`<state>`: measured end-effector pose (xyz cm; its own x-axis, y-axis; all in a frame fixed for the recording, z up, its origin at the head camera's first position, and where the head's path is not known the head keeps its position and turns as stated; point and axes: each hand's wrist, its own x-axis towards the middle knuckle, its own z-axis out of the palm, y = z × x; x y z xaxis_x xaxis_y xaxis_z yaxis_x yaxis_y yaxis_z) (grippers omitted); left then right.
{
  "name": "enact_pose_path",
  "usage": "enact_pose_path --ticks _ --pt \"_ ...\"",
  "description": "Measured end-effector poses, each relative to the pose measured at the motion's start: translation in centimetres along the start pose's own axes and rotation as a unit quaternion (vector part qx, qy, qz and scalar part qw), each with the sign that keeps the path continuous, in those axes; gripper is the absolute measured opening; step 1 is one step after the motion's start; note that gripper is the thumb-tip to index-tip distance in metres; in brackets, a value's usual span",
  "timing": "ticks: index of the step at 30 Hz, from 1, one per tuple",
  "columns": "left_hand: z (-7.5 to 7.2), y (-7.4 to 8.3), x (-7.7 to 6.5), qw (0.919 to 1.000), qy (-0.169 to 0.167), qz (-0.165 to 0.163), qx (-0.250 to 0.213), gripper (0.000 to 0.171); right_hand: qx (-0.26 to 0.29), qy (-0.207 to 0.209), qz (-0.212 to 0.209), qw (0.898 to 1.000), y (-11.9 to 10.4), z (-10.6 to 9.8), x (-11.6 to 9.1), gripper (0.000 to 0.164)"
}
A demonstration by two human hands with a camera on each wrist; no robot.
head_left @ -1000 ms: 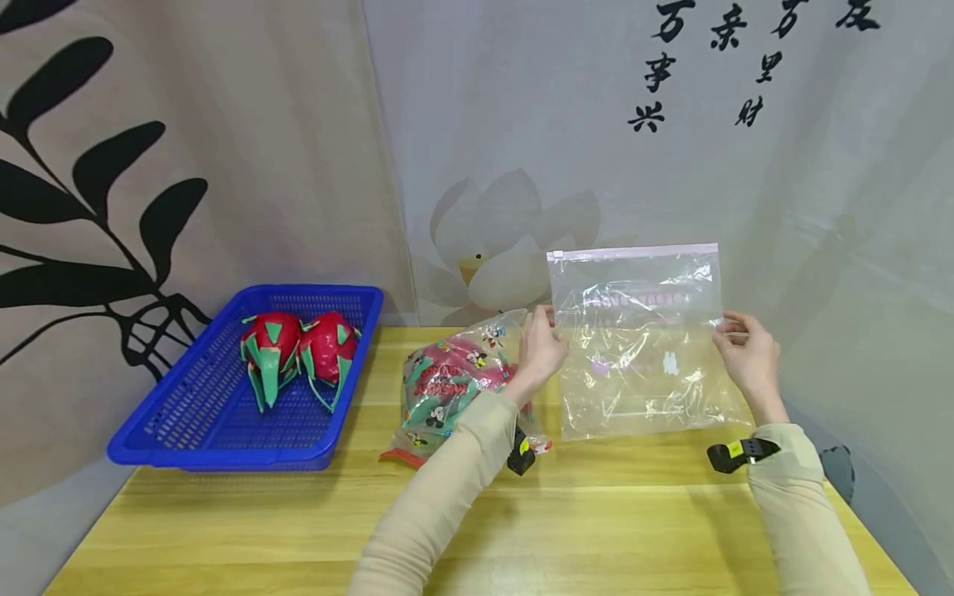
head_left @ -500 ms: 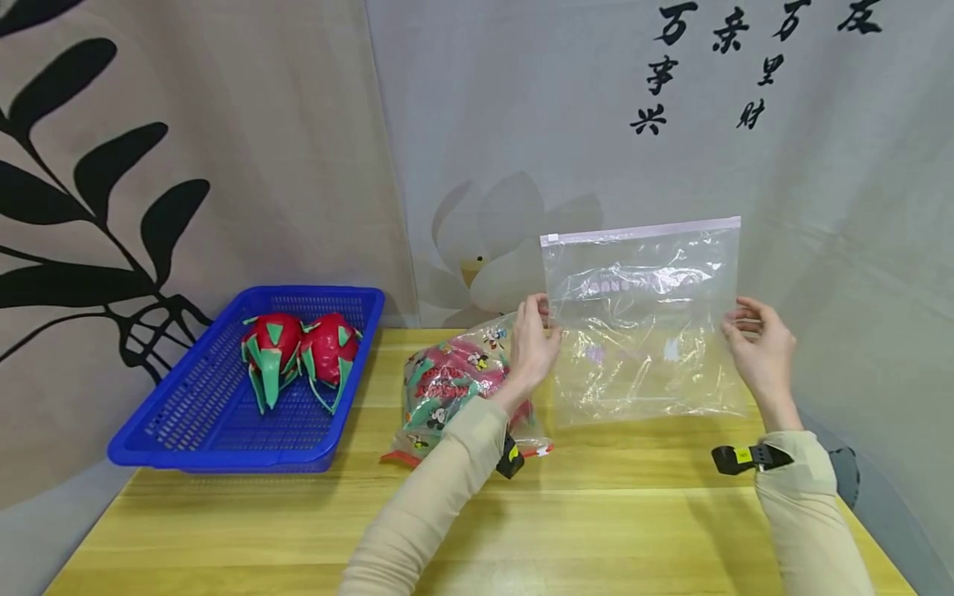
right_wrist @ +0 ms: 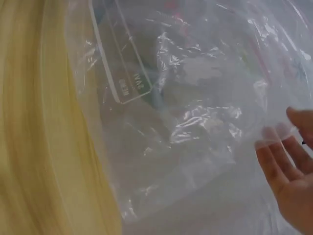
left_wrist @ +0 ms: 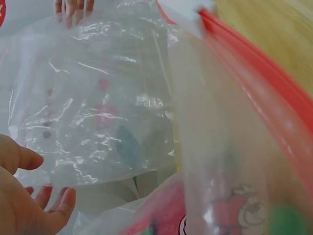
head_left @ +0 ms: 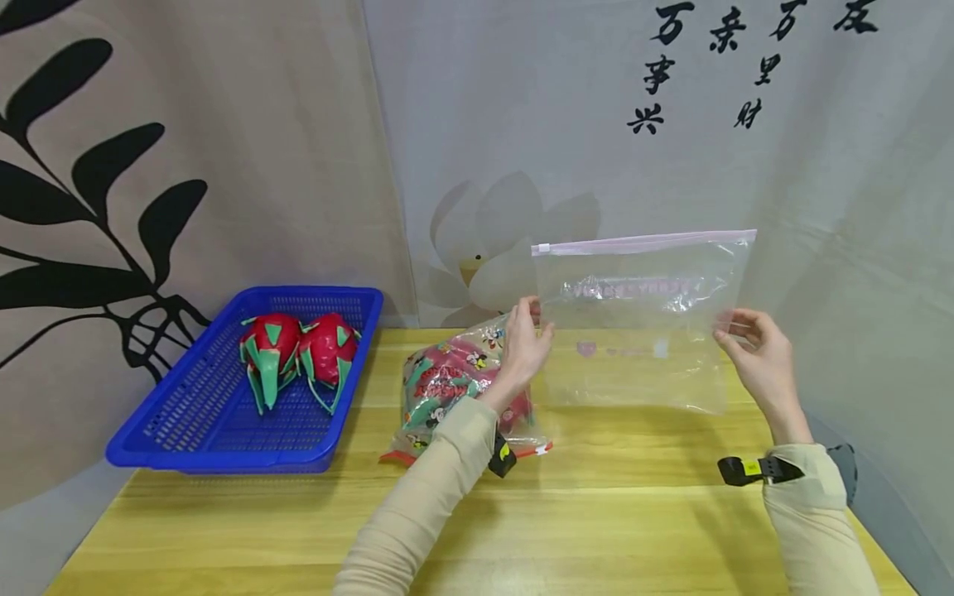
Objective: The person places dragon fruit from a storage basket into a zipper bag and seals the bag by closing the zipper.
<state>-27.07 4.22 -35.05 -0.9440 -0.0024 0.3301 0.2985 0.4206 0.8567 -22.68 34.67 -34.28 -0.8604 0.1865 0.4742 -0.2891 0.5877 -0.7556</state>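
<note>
A clear zip bag (head_left: 633,331) with a pale pink slider strip along its top is spread upright above the back of the table, faint prints on its front. My left hand (head_left: 526,348) holds its left side edge; in the left wrist view that hand's thumb lies on one face, fingertips at the edge. At the opposite edge my right hand (head_left: 760,356) holds it, fingers behind the film and thumb in front. Beneath my left forearm lies a filled cartoon-print zip bag (head_left: 440,385) with a red strip, red and green shapes inside.
On the left stands a blue plastic basket (head_left: 224,459) holding two red-and-green dragon fruits (head_left: 272,348). The wooden table (head_left: 596,530) runs back to a fabric backdrop (head_left: 477,99) with printed leaves and characters.
The clear bag rose, then came slightly down, its top tilting nearer so it looks wider and smoother. Both hands spread a little apart. The basket and filled bag have stayed put.
</note>
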Motion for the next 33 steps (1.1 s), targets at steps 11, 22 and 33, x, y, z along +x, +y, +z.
enact_pose_path --ticks 11,22,33 --pt "-1.0 0.2 0.3 0.9957 -0.017 -0.077 0.049 0.044 0.06 -0.02 -0.033 0.997 0.8 0.7 -1.2 0.029" --pt "-3.2 4.9 0.0 0.9969 -0.039 -0.046 -0.051 0.043 0.073 -0.01 -0.071 0.995 0.5 1.7 -2.3 0.027" --pt "-3.3 6.2 0.3 0.966 -0.118 -0.122 -0.195 0.052 0.111 -0.025 -0.101 0.988 -0.1 1.9 -3.0 0.023"
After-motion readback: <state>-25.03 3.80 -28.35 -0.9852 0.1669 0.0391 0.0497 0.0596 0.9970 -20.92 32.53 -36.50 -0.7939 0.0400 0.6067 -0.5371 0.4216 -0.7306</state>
